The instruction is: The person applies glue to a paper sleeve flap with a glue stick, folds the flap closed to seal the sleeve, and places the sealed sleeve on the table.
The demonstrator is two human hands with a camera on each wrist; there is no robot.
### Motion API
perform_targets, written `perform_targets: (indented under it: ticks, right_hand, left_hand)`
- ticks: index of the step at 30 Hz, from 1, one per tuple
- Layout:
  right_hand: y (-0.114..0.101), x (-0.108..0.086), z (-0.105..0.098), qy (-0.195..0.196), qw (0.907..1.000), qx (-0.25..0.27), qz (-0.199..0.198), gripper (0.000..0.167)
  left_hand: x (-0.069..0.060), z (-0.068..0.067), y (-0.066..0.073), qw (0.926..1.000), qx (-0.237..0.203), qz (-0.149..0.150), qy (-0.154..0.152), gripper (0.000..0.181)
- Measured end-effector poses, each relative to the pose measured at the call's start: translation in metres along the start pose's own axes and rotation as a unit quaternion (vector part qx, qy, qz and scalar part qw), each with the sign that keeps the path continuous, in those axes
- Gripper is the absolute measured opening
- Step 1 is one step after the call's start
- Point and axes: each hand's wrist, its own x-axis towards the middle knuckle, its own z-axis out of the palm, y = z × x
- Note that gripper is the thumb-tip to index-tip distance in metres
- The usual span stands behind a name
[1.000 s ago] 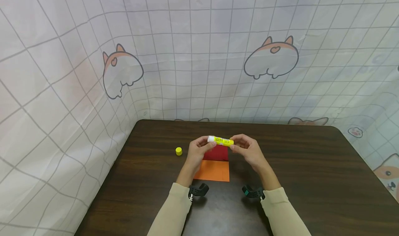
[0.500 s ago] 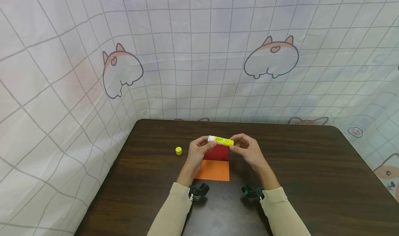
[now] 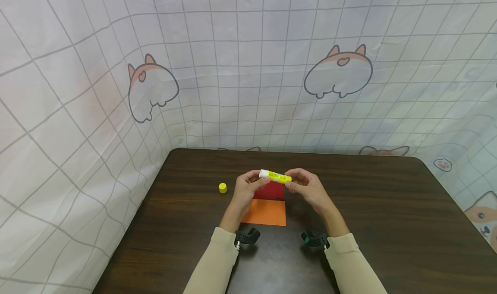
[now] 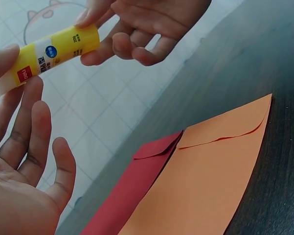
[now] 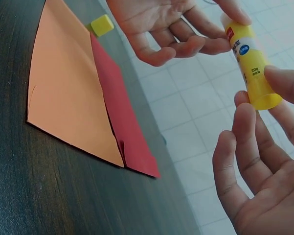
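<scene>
A yellow glue stick [image 3: 276, 177] with a white end is held in the air between both hands, lying nearly level. My left hand [image 3: 244, 191] pinches the white end between thumb and fingers. At the yellow base, my right hand [image 3: 312, 190] grips with thumb and fingertips. The printed label of the glue stick [image 4: 54, 53] faces the left wrist camera. Below the hands, a red envelope [image 3: 269, 193] and an orange envelope [image 3: 265, 212] lie side by side on the table; the left hand and glue stick hide part of them in the head view.
The yellow cap [image 3: 223, 188] stands on the dark wooden table [image 3: 372, 216], left of the envelopes. A white grid-patterned cloth [image 3: 240, 69] with cartoon animals hangs behind the table and along its sides. Each wrist wears a black band.
The right hand's fingers have shifted slightly left at the base of the glue stick, which tilts a little more down to the right. The left hand, envelopes and cap keep their places.
</scene>
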Motion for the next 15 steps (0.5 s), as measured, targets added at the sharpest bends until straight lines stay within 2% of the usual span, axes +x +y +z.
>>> perform_targets:
  ticks: [8, 15]
  right_hand:
    - [-0.0018, 0.0001, 0.0003, -0.010, 0.9996, -0.021, 0.018, 0.033]
    - [-0.0022, 0.0002, -0.0002, -0.011, 0.9993, -0.030, 0.018, 0.033]
  left_hand:
    - [-0.0011, -0.0034, 0.0018, 0.9998, 0.012, -0.001, -0.017, 0.031]
    - [-0.0024, -0.0066, 0.0046, 0.9991, 0.028, -0.009, -0.030, 0.033]
